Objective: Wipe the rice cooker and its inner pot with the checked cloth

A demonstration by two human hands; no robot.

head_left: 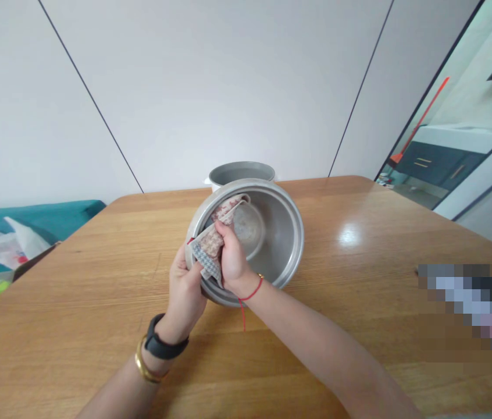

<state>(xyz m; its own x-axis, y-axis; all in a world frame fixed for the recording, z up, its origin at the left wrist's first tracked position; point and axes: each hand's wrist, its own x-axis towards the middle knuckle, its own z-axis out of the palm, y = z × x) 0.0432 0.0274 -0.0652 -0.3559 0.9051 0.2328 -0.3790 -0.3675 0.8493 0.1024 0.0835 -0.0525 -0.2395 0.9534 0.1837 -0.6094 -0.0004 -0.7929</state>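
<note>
Round silver-grey metal pot with a rolled rim (278, 235): in the head view, the only feed I have, it is tipped over the light-brown wooden table (97, 291), mouth turned towards me. I judge the tilt is there to open the inside wall to my view and reach; whether its underside rests on the wood, I cannot tell.

My left hand (185, 288), wearing a black wristband (165, 344) and a gold-coloured bangle (143, 365), grips the pot's near left edge. Its fingers pass partly out of sight behind the outer wall, probably because a round vessel leaned like this needs steadying from outside.

My right hand (235, 259), with a thin red string bracelet (252, 289), reaches across the rim and clasps a folded cloth patterned in pinkish red and grey check (209, 247). The bunching seems to give me a thick pad against the inner left wall, right where the other hand can brace it.

Just behind stands a round white vessel with a grey interior (241, 172), near the smooth pale wall (228, 87), perhaps set there to leave working room in front.
</note>
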